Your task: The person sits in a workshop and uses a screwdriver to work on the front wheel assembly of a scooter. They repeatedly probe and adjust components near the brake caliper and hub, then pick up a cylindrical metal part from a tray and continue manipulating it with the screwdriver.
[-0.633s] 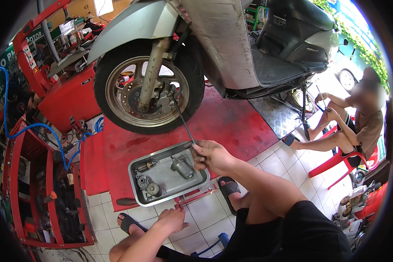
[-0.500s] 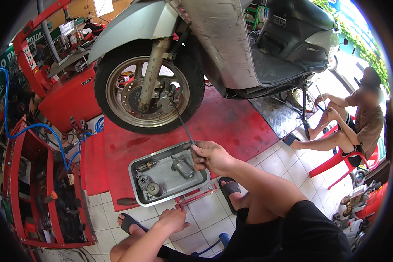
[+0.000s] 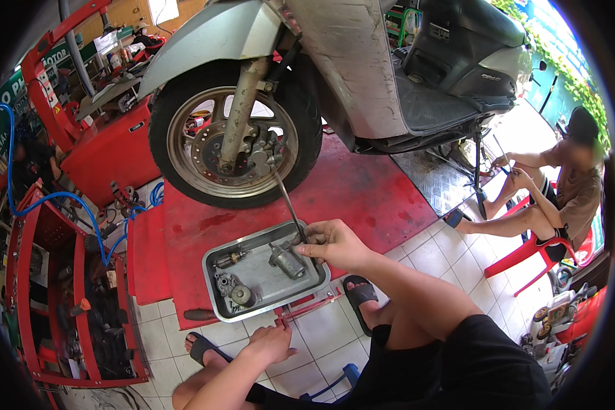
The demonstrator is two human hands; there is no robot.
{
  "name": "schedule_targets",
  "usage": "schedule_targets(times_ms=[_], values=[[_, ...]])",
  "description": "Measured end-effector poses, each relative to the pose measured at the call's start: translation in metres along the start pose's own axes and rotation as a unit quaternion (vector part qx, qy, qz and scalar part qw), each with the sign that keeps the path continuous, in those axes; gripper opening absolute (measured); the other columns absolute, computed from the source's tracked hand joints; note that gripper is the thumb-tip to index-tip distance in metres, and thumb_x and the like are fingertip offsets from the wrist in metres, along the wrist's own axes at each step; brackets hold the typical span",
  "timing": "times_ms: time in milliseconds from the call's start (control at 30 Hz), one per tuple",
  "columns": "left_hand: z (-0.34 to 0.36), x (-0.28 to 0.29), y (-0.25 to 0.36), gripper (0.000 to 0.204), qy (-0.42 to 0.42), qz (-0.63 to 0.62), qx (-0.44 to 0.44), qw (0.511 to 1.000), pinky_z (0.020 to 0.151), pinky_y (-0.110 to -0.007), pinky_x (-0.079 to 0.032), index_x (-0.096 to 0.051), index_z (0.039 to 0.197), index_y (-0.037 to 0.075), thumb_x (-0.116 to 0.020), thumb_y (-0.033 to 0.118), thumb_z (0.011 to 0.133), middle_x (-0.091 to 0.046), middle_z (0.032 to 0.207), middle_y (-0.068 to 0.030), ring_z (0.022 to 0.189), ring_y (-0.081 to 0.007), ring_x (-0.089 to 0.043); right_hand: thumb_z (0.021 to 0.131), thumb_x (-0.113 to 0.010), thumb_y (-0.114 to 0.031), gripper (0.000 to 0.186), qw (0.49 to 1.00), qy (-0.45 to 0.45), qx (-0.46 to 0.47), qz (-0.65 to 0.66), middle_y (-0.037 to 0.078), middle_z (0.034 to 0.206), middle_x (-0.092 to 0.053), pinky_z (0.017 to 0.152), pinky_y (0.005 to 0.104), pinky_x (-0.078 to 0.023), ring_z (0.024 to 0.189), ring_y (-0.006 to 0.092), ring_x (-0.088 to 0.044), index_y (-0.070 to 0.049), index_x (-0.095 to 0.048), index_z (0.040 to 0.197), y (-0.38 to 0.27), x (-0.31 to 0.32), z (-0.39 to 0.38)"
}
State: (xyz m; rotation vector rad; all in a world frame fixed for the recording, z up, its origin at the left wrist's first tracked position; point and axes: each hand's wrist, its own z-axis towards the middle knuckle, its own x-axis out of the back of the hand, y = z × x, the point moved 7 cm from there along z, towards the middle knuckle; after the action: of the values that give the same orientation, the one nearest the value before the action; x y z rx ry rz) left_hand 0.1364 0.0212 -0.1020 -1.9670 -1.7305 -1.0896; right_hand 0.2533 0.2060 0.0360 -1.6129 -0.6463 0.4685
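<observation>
A long thin metal rod-like tool (image 3: 291, 205) is held in my right hand (image 3: 331, 244), pinched between thumb and fingers. Its far end reaches up to the brake caliper (image 3: 262, 158) on the scooter's front wheel (image 3: 158, 147); whether it touches cannot be told. Below that hand lies a metal tray (image 3: 210, 290) holding a cylindrical motor-like part (image 3: 287, 261), a round-bodied metal part (image 3: 240, 294) and a small slender part (image 3: 231, 260). My left hand (image 3: 272, 344) hangs loosely with its thumb apart, just below a red metal bar (image 3: 311, 311), with nothing visible in it.
The scooter (image 3: 352, 61) stands over a red platform (image 3: 362, 184). A dark-handled tool (image 3: 199, 315) lies beside the tray. At left are a red rack (image 3: 75, 301) and a blue hose (image 3: 65, 197). Another person (image 3: 581, 174) sits on a red chair (image 3: 509, 258) at right.
My right hand has shifted slightly, its fingers less curled and the thumb more extended along the tool. The tool's far end has moved slightly lower by the caliper. My left hand stays put.
</observation>
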Motion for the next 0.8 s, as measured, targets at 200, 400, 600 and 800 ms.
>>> schedule_targets(times_ms=[200,400,600,800], values=[[0.0,-0.001,0.001,0.06,-0.004,0.004,-0.001,1.0,0.099,-0.047,-0.049,-0.055,0.123,0.001,-0.063,0.052,0.093,-0.064,0.124,-0.0177,0.117,-0.0348,-0.062,0.099,-0.064,-0.019,0.04,0.996,-0.011,-0.02,0.084,0.01,0.092,-0.069,0.064,0.0286,-0.051,0.072,0.0151,-0.065,0.01,-0.056,0.126,0.009,-0.005,0.004],[0.0,-0.001,0.001,0.061,-0.011,0.003,-0.005,1.0,0.099,-0.046,-0.049,-0.056,0.123,0.001,-0.063,0.053,0.093,-0.064,0.124,-0.0175,0.117,-0.0344,-0.062,0.105,-0.045,-0.048,0.059,0.976,-0.043,0.035,0.21,0.017,0.113,-0.069,0.08,0.0349,-0.054,0.094,0.0221,-0.068,0.006,-0.057,0.127,-0.008,-0.005,-0.001],[0.001,-0.001,-0.002,0.061,-0.005,0.007,0.003,1.0,0.099,-0.046,-0.05,-0.056,0.125,0.001,-0.063,0.053,0.093,-0.064,0.124,-0.0173,0.117,-0.0341,-0.062,0.104,-0.051,-0.033,0.044,0.996,0.009,0.072,-0.055,0.015,0.114,-0.069,0.071,0.0333,-0.055,0.096,0.0198,-0.066,0.004,-0.057,0.127,-0.017,0.001,-0.008],[-0.003,0.008,-0.001,0.081,-0.005,0.014,-0.002,1.0,0.096,-0.043,-0.051,-0.037,0.144,-0.009,-0.064,0.047,0.093,-0.06,0.132,-0.02,0.117,-0.0322,-0.062,0.102,-0.055,-0.024,0.04,0.998,-0.036,0.056,0.002,0.013,0.119,-0.067,0.08,0.0315,-0.053,0.1,0.0187,-0.064,0.004,-0.055,0.131,-0.012,-0.003,-0.006]])
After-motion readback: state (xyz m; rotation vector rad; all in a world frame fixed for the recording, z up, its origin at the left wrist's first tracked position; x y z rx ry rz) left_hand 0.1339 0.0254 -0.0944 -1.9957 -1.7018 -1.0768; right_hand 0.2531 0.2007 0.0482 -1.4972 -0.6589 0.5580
